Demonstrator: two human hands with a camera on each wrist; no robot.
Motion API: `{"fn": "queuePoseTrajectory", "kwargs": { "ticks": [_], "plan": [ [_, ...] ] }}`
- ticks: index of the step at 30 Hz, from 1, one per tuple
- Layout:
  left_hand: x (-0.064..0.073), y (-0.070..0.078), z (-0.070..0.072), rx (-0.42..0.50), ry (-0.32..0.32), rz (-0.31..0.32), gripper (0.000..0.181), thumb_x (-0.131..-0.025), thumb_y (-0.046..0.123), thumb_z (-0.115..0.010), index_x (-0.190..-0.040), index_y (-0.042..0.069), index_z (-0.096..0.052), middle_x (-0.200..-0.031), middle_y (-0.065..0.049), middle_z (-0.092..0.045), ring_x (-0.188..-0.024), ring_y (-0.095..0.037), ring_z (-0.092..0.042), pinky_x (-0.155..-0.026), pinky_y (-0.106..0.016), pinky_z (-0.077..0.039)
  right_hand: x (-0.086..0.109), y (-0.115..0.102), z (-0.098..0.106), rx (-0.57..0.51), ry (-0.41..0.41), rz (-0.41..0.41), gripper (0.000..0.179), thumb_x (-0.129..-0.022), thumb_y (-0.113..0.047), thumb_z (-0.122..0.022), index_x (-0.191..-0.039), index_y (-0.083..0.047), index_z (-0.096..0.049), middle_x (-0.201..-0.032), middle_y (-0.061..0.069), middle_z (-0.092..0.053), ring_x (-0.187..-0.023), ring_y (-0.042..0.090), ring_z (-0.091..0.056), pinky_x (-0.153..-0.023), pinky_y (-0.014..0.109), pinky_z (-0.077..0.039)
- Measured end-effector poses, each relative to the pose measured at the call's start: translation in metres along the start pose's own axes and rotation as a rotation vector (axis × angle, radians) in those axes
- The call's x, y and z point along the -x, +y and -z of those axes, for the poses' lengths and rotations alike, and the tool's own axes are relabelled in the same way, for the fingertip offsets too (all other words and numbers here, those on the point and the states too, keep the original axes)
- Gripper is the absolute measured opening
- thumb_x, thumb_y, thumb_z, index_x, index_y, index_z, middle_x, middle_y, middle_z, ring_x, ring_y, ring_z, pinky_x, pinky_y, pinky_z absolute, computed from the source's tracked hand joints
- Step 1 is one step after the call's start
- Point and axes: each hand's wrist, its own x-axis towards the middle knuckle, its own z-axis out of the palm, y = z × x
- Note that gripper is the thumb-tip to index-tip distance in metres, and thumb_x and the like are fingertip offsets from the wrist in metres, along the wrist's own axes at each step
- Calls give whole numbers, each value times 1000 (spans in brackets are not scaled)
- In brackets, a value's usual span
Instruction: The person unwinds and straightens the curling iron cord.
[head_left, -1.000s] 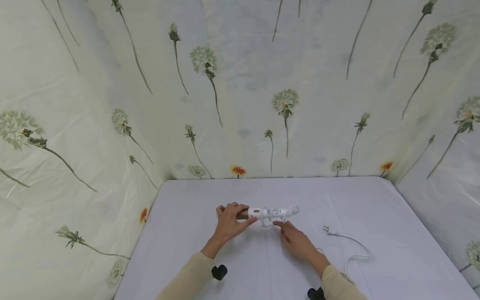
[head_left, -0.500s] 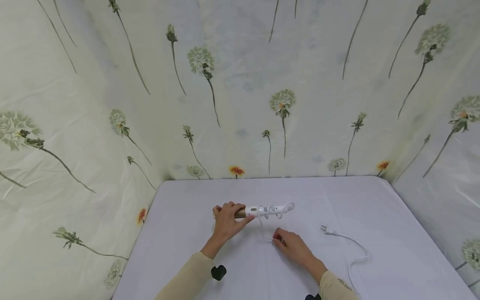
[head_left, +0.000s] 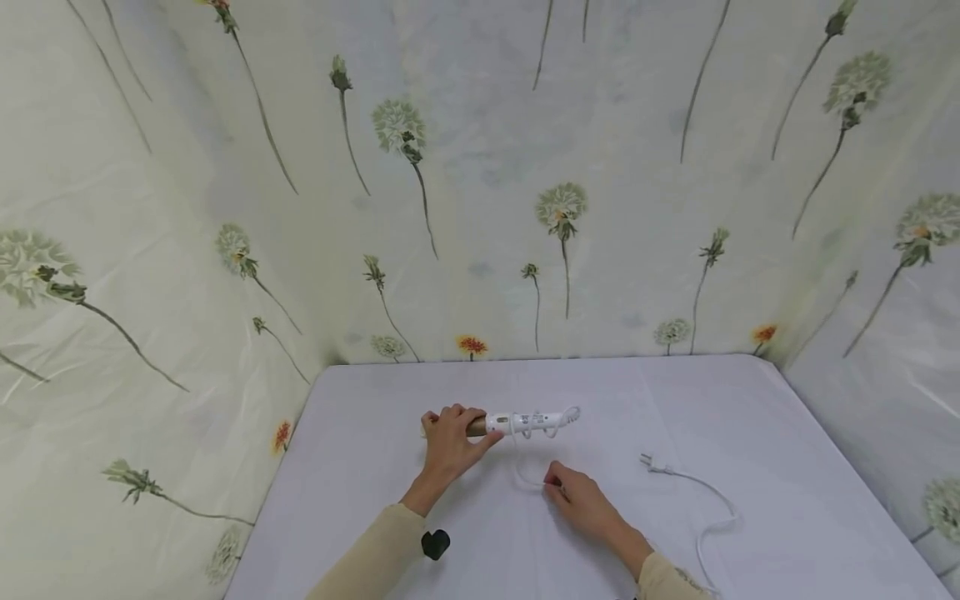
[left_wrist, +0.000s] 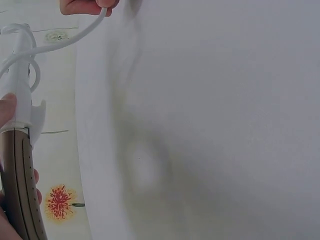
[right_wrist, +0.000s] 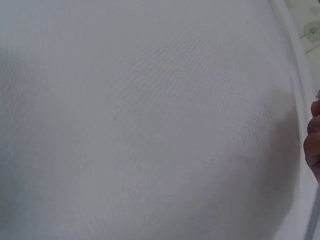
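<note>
My left hand (head_left: 448,448) holds a curling iron (head_left: 504,423) over the table in the head view, fingers around its brown barrel and thumb near the white handle. In the left wrist view the barrel (left_wrist: 19,175) shows lengthwise grooves and a row of dots. Loops of white cord (left_wrist: 70,41) wind round the handle. A slack length of that cord hangs down and runs to my right hand (head_left: 588,502), which pinches it just above the table, right of the iron. Only a few fingers (right_wrist: 313,140) of the right hand show at the right wrist view's edge.
On the right of the white table (head_left: 757,467) lies the cord's two-pin plug (head_left: 657,465), with the white cord curving toward the front. A black heart-shaped piece (head_left: 436,544) is beside the left sleeve. Flower-printed sheeting (head_left: 480,208) encloses the table's back and sides.
My right hand has moved down and toward me with the cord, drawing a loop off the handle into a longer slack length. The left hand keeps its hold on the curling iron.
</note>
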Motion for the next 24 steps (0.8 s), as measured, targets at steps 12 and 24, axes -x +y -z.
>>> {"fn": "queuePoseTrajectory", "kwargs": {
  "ticks": [12,24],
  "plan": [
    [-3,-2,-7,-4,-41,30,48,-73,60,-70,-103,23,-70,-92,0,-65,-84,-19,-55,-85,-47,-25,9,-13,9,-73,128,89,12,-91,-14,-62,-90,-23,-55,-88,-7,-66,-72,0,-53,-66,21,-46],
    [-1,-5,-8,-3,-27,9,47,-73,60,-71,-102,23,-70,-89,2,-64,-82,-17,-54,-83,-46,-26,3,-19,24,-146,333,376,11,-91,-6,-60,-94,-15,-54,-80,2,-63,-74,-2,-56,-63,16,-48]
  ]
}}
